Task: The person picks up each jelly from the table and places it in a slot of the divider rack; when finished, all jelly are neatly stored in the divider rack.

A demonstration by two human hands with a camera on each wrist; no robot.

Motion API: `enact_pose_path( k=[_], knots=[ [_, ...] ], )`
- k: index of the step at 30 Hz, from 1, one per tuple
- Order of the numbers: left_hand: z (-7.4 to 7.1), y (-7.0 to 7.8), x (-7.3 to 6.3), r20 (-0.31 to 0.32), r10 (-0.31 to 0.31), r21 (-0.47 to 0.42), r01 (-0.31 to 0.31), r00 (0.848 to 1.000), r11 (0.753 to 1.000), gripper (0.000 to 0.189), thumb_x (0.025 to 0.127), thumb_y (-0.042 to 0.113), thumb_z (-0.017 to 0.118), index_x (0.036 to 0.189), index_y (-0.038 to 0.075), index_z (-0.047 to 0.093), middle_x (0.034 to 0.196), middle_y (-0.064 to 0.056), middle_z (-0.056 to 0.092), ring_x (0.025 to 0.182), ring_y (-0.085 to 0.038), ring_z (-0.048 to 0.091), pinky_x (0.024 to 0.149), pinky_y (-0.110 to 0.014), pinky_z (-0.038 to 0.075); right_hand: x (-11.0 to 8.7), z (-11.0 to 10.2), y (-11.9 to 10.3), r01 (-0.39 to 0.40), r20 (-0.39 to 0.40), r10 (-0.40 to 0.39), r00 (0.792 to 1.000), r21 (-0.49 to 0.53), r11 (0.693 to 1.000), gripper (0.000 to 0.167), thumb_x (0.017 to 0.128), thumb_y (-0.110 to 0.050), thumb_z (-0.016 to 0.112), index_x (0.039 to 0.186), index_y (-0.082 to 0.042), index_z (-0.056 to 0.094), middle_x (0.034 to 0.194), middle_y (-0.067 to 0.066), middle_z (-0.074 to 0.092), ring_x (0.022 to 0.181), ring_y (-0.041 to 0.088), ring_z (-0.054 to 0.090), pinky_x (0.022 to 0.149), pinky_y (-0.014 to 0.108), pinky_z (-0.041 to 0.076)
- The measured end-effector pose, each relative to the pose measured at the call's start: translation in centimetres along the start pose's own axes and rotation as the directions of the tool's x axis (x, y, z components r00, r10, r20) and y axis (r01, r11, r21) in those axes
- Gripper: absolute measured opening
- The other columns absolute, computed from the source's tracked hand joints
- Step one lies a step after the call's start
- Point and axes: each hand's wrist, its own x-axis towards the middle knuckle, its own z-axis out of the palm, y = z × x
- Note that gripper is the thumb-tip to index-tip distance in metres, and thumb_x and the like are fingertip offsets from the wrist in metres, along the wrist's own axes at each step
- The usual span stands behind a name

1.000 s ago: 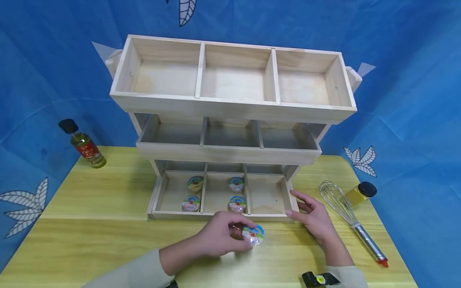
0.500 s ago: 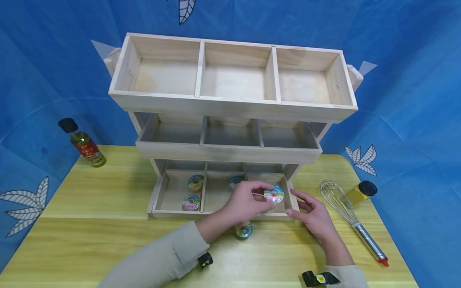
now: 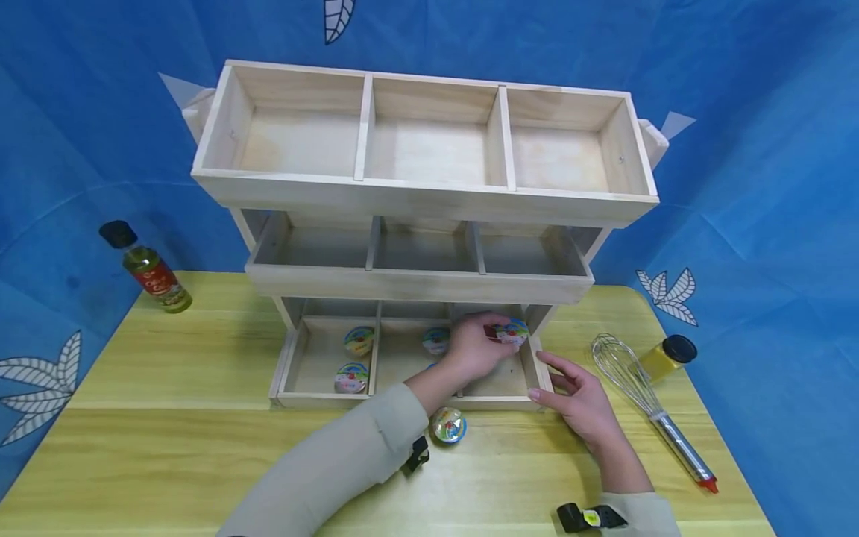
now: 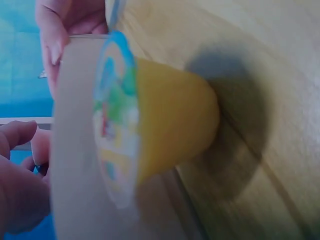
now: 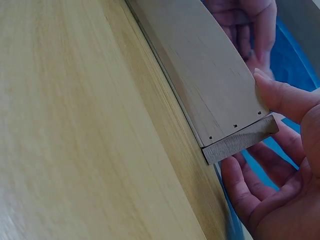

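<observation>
My left hand (image 3: 475, 347) pinches a jelly cup (image 3: 512, 333) with a printed lid, over the back of the right compartment of the wooden rack's bottom tier (image 3: 403, 403). Whether the cup touches the floor there cannot be seen. The right hand (image 3: 579, 399) holds that tier's right front corner; in the right wrist view its thumb lies at the front board (image 5: 215, 75), with fingers around the side. Two jelly cups (image 3: 359, 341) stand in the left compartment. The middle one has another cup (image 3: 436, 340) at the back and one mostly hidden by my left arm.
A yellow jelly cup (image 4: 175, 115) is on the table before the rack. Two upper tiers (image 3: 423, 190) overhang the bottom one. To the right lie a whisk (image 3: 644, 403) and a black-lidded jar (image 3: 667, 358); a bottle (image 3: 148, 268) stands at far left.
The left hand has carried its jelly cup from in front of the rack up and back into the right compartment. The cup on the table came into sight. My right hand stays at the corner.
</observation>
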Motion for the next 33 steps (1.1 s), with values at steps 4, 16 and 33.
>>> enact_pose_path(
  k=[4, 16, 33],
  knots=[
    [0.4, -0.6, 0.5, 0.003, -0.011, 0.051, 0.011, 1.000, 0.999, 0.037, 0.076, 0.008, 0.086, 0.111, 0.009, 0.074, 0.083, 0.005, 0.064, 0.075, -0.008, 0.057, 0.062, -0.021, 0.049, 0.0, 0.0, 0.1, 0.005, 0.000, -0.005, 1.000, 0.007, 1.000, 0.068, 0.082, -0.005, 0.082, 0.143, -0.002, 0.052, 0.142, 0.023, 0.049, 0.123, 0.040, 0.053, 0.082, 0.028, 0.056],
    [1.4, -1.3, 1.1, 0.016, -0.039, 0.255, 0.033, 0.999, 0.966, 0.032, 0.078, 0.017, 0.086, 0.107, 0.011, 0.074, 0.095, 0.003, 0.070, 0.090, -0.015, 0.062, 0.079, -0.024, 0.051, -0.1, 0.1, 0.0, -0.008, 0.000, 0.008, 1.000, 0.006, 1.000, 0.068, 0.082, -0.006, 0.083, 0.143, -0.003, 0.053, 0.142, 0.022, 0.050, 0.123, 0.040, 0.053, 0.083, 0.027, 0.055],
    [1.8, -1.5, 1.4, 0.054, -0.081, 0.256, 0.065, 0.995, 0.965, 0.041, 0.073, 0.008, 0.086, 0.111, 0.009, 0.070, 0.101, -0.002, 0.069, 0.094, -0.018, 0.063, 0.083, -0.025, 0.051, 0.0, 0.0, 0.1, -0.011, -0.005, 0.011, 1.000, 0.008, 1.000, 0.068, 0.081, -0.006, 0.083, 0.143, -0.003, 0.053, 0.141, 0.021, 0.051, 0.122, 0.037, 0.055, 0.082, 0.028, 0.056]
  ],
)
